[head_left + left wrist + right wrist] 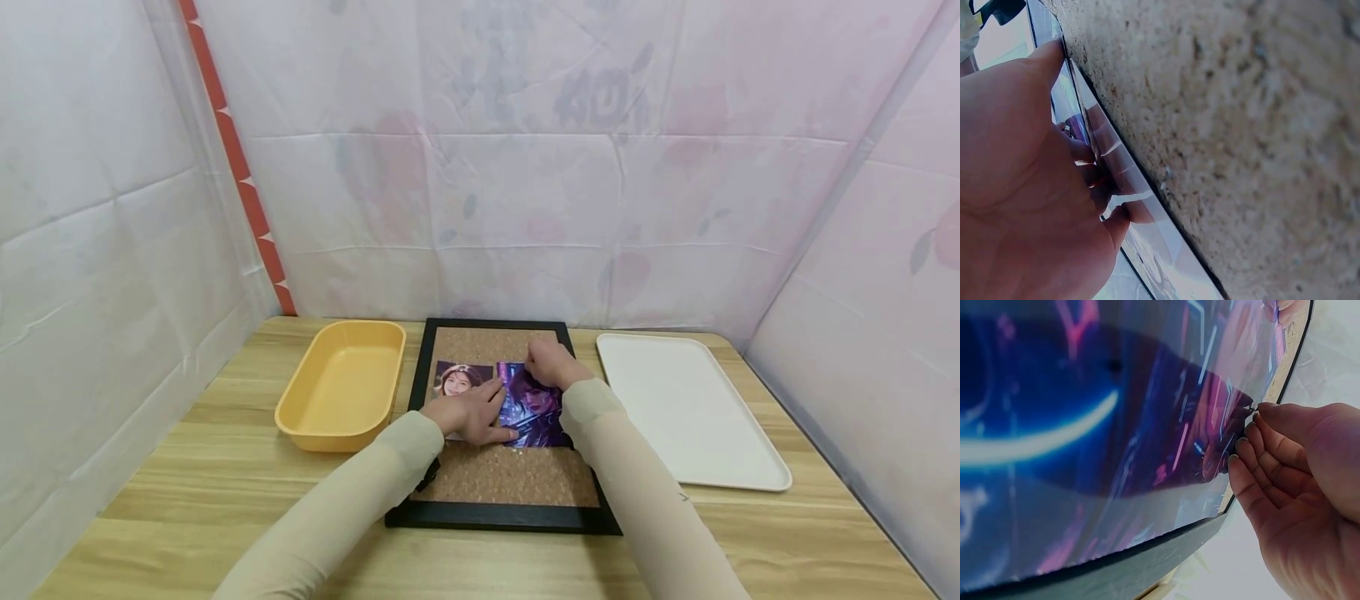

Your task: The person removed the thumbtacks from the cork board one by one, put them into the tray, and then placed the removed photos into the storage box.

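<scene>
The left hand [474, 413], fingers extended, rests across a portrait print [457, 377] and a purple cyberpunk print [531, 412]; the right hand [553, 363], fingers curled, pinches a tiny pin-like object [1252, 409] at the latter's edge. Both prints lie on a black-framed corkboard [517, 482], between yellow tub [339, 383] and white tray [693, 408].

The rectangular purple-and-blue print [531, 417] was glossy, its smooth face catching reflections. The brown rectangular cork board [510, 482] beneath it looked matt, speckled and rough, inside a smooth black frame [502, 516]. The yellow oblong tray [345, 387] at nine o'clock and white rectangular tray [693, 408] at three looked like smooth plastic; the light-brown surface [187, 500] showed wood grain.
</scene>
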The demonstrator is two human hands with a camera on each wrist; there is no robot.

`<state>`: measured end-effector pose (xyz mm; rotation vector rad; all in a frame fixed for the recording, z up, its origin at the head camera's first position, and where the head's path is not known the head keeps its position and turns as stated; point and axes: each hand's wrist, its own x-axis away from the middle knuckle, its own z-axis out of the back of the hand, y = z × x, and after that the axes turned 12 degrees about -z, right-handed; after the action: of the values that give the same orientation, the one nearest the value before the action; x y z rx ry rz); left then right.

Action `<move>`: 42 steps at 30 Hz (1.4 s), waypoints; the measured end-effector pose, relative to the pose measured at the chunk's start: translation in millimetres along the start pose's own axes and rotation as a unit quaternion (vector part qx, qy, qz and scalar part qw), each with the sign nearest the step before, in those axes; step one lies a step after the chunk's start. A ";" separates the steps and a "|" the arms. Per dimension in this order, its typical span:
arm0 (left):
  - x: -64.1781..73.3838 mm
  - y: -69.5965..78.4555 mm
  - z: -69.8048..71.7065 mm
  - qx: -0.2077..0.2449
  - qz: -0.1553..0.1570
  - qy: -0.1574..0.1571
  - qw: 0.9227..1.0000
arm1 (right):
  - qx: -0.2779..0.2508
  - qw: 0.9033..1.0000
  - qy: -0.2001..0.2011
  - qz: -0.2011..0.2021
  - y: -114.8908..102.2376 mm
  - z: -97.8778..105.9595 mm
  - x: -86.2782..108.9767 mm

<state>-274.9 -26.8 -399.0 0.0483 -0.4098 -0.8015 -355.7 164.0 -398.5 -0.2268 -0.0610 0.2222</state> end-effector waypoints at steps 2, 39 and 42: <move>-0.2 0.0 -0.1 -0.001 0.002 0.000 1.000 | -0.001 1.000 0.001 -0.001 0.1 0.2 0.8; -9.6 -6.4 -3.8 -0.003 0.014 -0.006 1.000 | 0.019 1.000 0.003 0.006 0.1 -0.6 -1.6; -11.4 -7.2 -5.8 -0.006 0.013 -0.007 1.000 | 0.009 1.000 -0.002 0.009 0.8 -0.3 0.1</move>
<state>-284.8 -24.5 -409.6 0.0271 -0.4179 -0.7787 -355.8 164.7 -399.0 -0.2087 -0.0609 0.2401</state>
